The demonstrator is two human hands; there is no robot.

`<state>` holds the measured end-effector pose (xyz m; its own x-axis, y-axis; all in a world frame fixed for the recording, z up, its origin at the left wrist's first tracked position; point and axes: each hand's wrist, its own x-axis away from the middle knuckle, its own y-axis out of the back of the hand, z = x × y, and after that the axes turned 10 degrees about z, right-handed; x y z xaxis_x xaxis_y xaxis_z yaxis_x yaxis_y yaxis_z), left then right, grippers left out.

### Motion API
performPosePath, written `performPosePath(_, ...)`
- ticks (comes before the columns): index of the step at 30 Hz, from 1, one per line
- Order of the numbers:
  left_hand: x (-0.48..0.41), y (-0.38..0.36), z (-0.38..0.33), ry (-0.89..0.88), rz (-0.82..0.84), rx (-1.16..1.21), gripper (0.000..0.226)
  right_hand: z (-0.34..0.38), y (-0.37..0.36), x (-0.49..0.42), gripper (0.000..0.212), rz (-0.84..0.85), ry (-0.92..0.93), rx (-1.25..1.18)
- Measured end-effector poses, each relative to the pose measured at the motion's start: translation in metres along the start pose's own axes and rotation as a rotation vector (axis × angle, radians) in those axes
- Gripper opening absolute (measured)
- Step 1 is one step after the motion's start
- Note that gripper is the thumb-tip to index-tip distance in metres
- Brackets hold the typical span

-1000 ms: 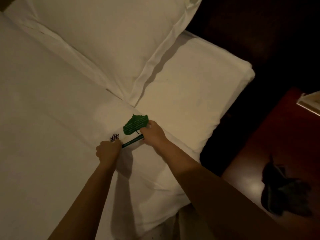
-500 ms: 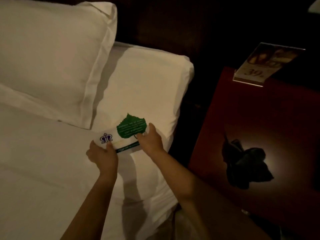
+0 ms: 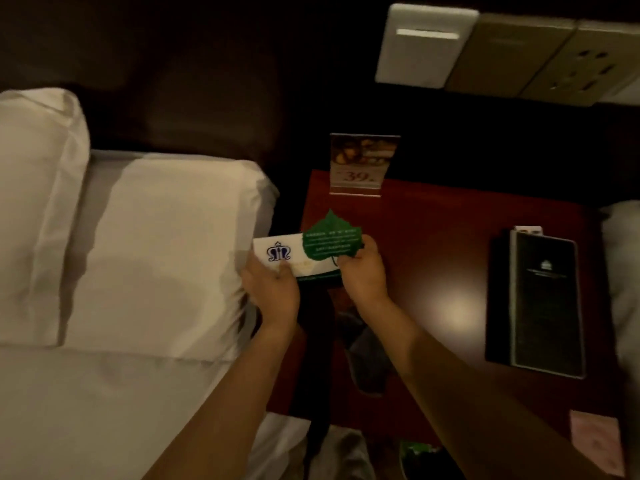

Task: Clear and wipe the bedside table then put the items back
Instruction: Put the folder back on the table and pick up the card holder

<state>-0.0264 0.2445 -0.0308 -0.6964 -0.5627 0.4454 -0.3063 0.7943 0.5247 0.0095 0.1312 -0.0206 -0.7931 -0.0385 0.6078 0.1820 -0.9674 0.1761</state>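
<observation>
My left hand [image 3: 273,289] and my right hand [image 3: 362,268] hold a small stack of cards above the left edge of the dark red bedside table [image 3: 433,244]. The left hand grips a white card with a blue crest [image 3: 277,249]. The right hand pinches a green leaf-shaped card [image 3: 330,239] lying over it. A dark cloth [image 3: 363,355] lies on the table under my right forearm, partly hidden.
An acrylic sign stand reading 39 [image 3: 362,164] stands at the table's back left. A black folder [image 3: 540,303] lies at the right. A pink card [image 3: 597,445] sits at the front right corner. The white bed and pillow [image 3: 34,209] are left; wall switches [image 3: 426,46] above.
Both hands have lifted the cards off the bed and carried them right, over the table's left edge. The view has swung right and now shows the whole table.
</observation>
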Motion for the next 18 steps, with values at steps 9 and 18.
performPosePath(9, 0.015, -0.117, -0.091, -0.195, 0.375, -0.040, 0.055, 0.002, 0.140, -0.042, 0.052, -0.302, 0.123, -0.072)
performPosePath(18, -0.007, -0.185, -0.120, -0.240, 0.482, -0.029, 0.043, -0.015, 0.198, -0.084, 0.047, -0.335, 0.202, -0.116)
